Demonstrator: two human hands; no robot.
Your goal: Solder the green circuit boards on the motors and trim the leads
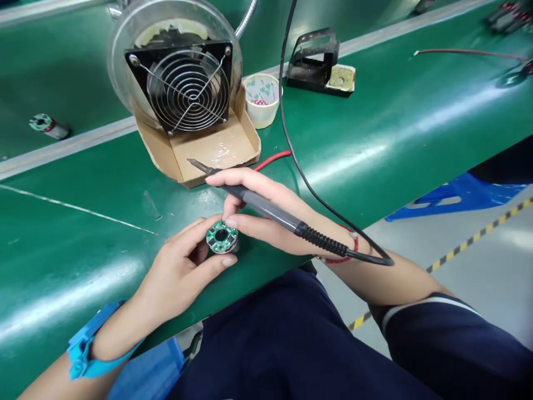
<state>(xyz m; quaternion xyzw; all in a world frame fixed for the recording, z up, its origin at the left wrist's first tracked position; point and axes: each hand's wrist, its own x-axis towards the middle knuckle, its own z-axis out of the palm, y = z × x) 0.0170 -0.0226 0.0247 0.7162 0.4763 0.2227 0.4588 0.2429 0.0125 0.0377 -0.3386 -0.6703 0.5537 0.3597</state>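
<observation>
My left hand (pixel 179 272) is closed round a small cylindrical motor (pixel 222 237), whose round green circuit board with a dark centre faces up. A grey and black soldering iron (pixel 270 211) lies in my right hand (pixel 266 205), held like a pen, its tip pointing to the upper left over the edge of a cardboard tray (pixel 187 150). The fingertips of my right hand reach the rim of the circuit board. From the iron's rear end a black cable loops over my right wrist and runs up the view.
A fan with a wire guard (pixel 194 100) stands in the cardboard tray. Right of it are a tape roll (pixel 262 100) and a black iron stand (pixel 314 66) with a sponge. A red wire (pixel 272 159) lies behind my right hand. Another motor (pixel 50 126) is at the left.
</observation>
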